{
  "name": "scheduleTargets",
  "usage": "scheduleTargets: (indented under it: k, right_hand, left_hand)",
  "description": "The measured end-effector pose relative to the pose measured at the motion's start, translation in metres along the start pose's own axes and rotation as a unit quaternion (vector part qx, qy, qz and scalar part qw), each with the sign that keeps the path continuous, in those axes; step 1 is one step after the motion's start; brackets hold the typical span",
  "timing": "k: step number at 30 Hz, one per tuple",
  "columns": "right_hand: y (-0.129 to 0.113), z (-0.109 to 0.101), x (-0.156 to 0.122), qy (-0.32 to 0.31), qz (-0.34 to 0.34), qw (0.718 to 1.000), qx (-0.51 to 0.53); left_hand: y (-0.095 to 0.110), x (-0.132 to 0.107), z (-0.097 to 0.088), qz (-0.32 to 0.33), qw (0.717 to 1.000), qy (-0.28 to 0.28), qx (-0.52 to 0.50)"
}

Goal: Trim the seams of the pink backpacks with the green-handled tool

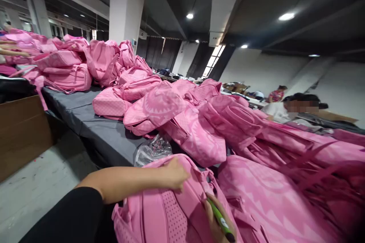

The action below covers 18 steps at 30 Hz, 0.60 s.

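Observation:
A pink backpack (154,212) lies in front of me with its padded, dotted back panel facing up. Over its upper part is my left hand (177,174), closed and somewhat smeared by motion; whatever its fingers pinch is hidden or too small to name. My right hand (215,220) rests by the backpack's right side, wrapped round a slim green handheld tool (218,214) with a dark end. The tool's working tip is hard to see. Right beside lies another pink backpack (265,193) with a paler jagged pattern.
Piles of pink backpacks (196,133) cover the long table with a grey cloth (105,129). Clear plastic wrap (154,150) lies near my left forearm. A cardboard box (23,133) stands to the left. Another person (278,110) is across the table; someone's arm (13,50) shows far left.

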State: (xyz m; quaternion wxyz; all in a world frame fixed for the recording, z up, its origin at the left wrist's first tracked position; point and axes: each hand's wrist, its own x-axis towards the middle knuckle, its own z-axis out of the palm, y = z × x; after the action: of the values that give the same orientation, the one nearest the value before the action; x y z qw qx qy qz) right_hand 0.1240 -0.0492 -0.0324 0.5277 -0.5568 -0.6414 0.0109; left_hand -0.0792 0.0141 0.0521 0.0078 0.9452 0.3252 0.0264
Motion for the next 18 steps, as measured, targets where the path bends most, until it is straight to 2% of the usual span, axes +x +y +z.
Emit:
scheduleTargets:
  k: [3, 7, 9, 12, 16, 18]
  right_hand:
    - [0.006, 0.017, -0.003, -0.009, -0.062, 0.997, -0.039]
    - [-0.002, 0.032, -0.007, -0.033, -0.134, 0.99, -0.014]
    - [-0.006, 0.039, -0.011, -0.027, -0.153, 0.988, 0.02]
    - [-0.014, 0.045, -0.02, -0.006, -0.156, 0.986, 0.056]
    - [-0.036, 0.036, -0.033, -0.024, -0.144, 0.985, 0.09]
    - [-0.047, 0.027, -0.037, -0.051, -0.157, 0.981, 0.103]
  left_hand:
    - [-0.017, -0.014, 0.014, 0.016, 1.0, 0.014, 0.01]
    - [-0.023, -0.033, 0.01, 0.029, 0.998, 0.049, 0.014]
    - [-0.028, -0.03, 0.005, 0.038, 0.996, 0.072, 0.023]
    - [-0.039, -0.008, -0.004, 0.038, 0.994, 0.099, 0.039]
    - [-0.048, 0.026, -0.007, 0.01, 0.999, -0.009, 0.037]
    - [-0.049, 0.032, -0.003, 0.008, 0.998, -0.038, 0.046]
